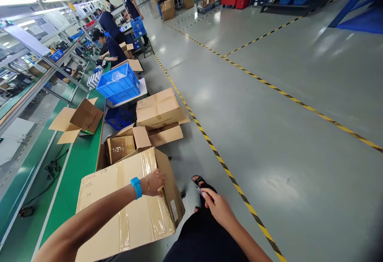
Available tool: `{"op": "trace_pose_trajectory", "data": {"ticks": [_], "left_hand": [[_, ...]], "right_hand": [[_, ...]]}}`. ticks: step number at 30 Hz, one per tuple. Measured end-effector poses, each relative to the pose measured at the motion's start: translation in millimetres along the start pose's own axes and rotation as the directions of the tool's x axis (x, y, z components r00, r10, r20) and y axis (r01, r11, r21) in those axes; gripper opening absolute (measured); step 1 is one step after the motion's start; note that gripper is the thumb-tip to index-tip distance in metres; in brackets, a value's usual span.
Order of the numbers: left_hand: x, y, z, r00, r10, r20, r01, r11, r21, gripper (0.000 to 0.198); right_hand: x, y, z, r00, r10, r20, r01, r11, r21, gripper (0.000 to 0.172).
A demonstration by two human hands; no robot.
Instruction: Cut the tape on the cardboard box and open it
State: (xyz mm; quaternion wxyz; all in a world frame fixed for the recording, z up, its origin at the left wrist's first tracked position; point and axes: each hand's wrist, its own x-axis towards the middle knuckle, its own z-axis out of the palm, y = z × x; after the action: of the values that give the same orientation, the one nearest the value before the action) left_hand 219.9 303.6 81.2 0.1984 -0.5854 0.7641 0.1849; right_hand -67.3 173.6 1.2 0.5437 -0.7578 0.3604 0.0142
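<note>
A large taped cardboard box (104, 198) with handwriting on top stands in front of me. My left hand (154, 183), with a blue band at the wrist, is at the box's right upper edge. Its fingers curl over that edge, and their tips are partly hidden. Clear tape (160, 218) runs along the same side of the lid. Out to the right of the box, above my feet, my right hand (218, 206) is closed around a slim metallic tool (198, 190) with a touch of red. That tool is apart from the box.
Behind the large box lie an open carton (142, 137) and a closed carton (158, 108). An open-flapped carton (86, 116) rests on the green workbench (72, 182) at left, near a black cable (52, 170). Blue crates (119, 82) and seated co-workers (115, 50) are farther off. Striped tape (220, 160) marks the floor.
</note>
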Motion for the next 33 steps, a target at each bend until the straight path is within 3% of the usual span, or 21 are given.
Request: {"op": "trace_pose_trajectory", "data": {"ticks": [8,13,17,21,27,33], "left_hand": [[-11.7,18.8,13.9,1.000,-0.025,0.012,0.025,0.999,0.023,0.018],[-19.3,20.5,16.1,0.997,-0.078,0.000,0.078,0.996,0.035,0.009],[-21.7,19.4,12.9,0.996,-0.092,0.010,0.091,0.995,0.033,0.005],[-22.9,20.2,9.8,0.995,-0.098,0.005,0.098,0.995,0.010,0.007],[-29.4,23.8,1.6,0.994,-0.106,-0.011,0.106,0.994,-0.018,0.003],[-34.8,24.2,-3.0,0.996,-0.084,-0.036,0.082,0.995,-0.048,0.004]], "right_hand": [[-33.8,-34.8,34.6,0.977,-0.117,0.176,0.164,0.946,-0.279,0.034],[-28.4,-64.1,61.9,0.965,-0.151,0.216,0.236,0.860,-0.452,0.033],[-26.4,-71.3,72.1,0.950,-0.164,0.266,0.284,0.810,-0.514,0.031],[-41.5,-65.7,72.8,0.926,-0.167,0.338,0.334,0.780,-0.529,0.023],[-44.1,-69.9,64.8,0.954,-0.188,0.234,0.289,0.790,-0.540,0.039],[-49.7,-51.2,48.3,0.919,-0.203,0.337,0.355,0.796,-0.490,0.025]]}}
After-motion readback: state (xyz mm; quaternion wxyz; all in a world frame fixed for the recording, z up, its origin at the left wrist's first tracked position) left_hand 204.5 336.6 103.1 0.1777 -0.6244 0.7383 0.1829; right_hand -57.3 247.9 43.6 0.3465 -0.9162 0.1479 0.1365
